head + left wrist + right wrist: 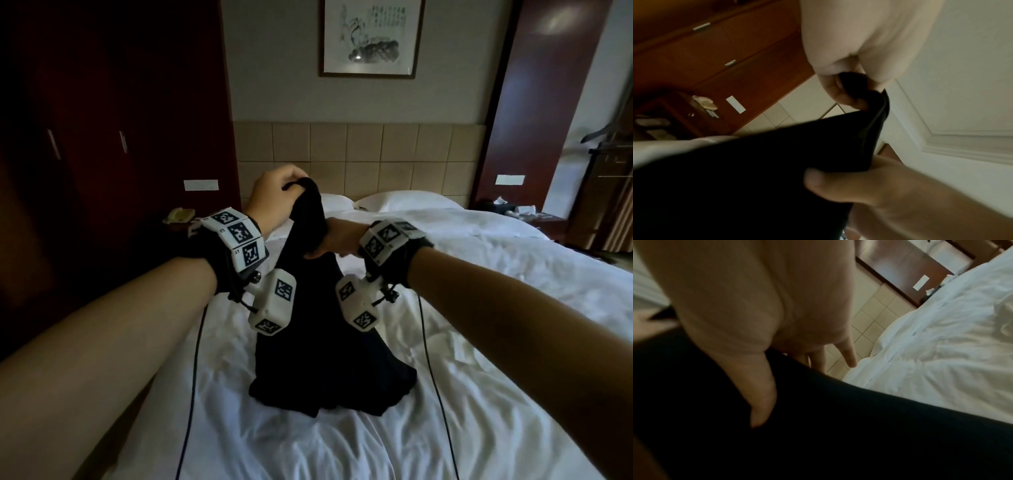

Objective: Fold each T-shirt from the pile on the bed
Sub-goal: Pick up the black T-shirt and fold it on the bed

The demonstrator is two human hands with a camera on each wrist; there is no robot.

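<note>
Pinched at its top edge by the curled left hand [274, 195] and gripped just below by the right hand [337, 240], thumb pressed on the cloth, a black T-shirt [329, 349] is held up, its hem bunched on the bed [513, 342] at 6 o'clock. No fold is judged done yet; no pile is seen. Pillows [404, 202] lie at 12 o'clock, a telephone [178, 215] at 10, nothing obstructing.

black t-shirt [329, 342] bunched, hanging, hem apparently on bed [513, 308]
</note>
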